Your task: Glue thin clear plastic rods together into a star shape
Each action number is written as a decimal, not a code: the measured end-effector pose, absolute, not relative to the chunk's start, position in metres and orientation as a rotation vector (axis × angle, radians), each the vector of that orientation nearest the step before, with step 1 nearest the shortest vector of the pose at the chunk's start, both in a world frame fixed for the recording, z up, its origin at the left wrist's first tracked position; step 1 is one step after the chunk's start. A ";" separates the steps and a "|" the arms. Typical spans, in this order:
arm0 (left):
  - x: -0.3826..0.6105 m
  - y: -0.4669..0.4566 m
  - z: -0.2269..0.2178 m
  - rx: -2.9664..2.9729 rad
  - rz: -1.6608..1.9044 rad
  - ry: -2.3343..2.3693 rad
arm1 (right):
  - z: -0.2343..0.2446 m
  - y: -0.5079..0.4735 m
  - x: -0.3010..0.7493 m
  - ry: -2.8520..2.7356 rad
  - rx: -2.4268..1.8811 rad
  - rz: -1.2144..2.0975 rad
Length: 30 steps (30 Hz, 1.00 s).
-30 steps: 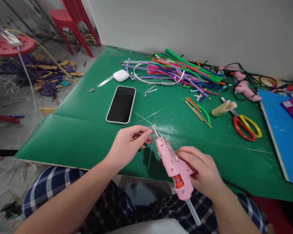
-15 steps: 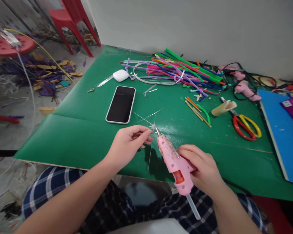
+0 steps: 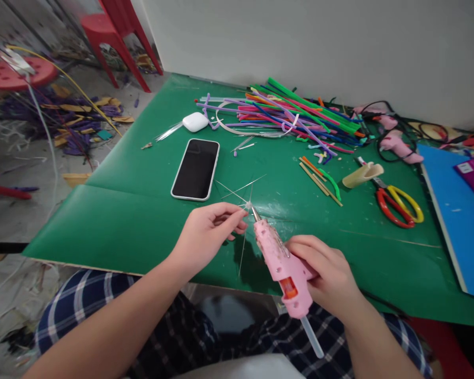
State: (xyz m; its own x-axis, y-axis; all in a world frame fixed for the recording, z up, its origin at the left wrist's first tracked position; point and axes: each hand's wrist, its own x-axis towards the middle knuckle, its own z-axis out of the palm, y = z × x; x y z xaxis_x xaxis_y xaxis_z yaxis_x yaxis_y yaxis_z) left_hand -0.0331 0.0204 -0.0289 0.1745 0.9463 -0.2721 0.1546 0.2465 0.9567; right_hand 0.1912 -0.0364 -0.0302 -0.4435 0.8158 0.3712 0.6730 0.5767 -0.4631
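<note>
Left hand (image 3: 209,229), head view: fingertips pinched on thin rods (image 3: 237,195), near their hub (image 3: 248,204).
Right hand (image 3: 327,271): wrapped around the pink glue gun (image 3: 274,252).
Rods: crossed over the green table (image 3: 122,221), apparently joined already.
Nozzle (image 3: 256,213): at the hub; whether gluing is finished, I cannot tell.
Clear strands (image 3: 169,131): unattached, beside the white case (image 3: 195,122).

Left hand (image 3: 209,229), right hand (image 3: 326,268): two. Pink glue gun (image 3: 278,258) in right hand: one. Other pink guns (image 3: 398,147) at back: at least one. One phone (image 3: 196,169), one white case (image 3: 195,122), one pair of scissors (image 3: 384,189), one tan tube (image 3: 356,178). Orange stick (image 3: 312,167): one. Bent green fuzzy piece (image 3: 333,184): one. Tan sticks (image 3: 314,180): two or three, too close to tell. Thin clear sticks (image 3: 248,205) at left hand: several, too fine to count. Fuzzy sticks (image 3: 284,113) in heap: lots, too mixed up to count. One blue board (image 3: 446,221), one yellow cord (image 3: 69,76).
</note>
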 end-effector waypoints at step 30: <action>-0.033 0.020 -0.030 1.207 0.804 1.263 | -0.031 -0.034 0.187 -2.188 -1.173 0.300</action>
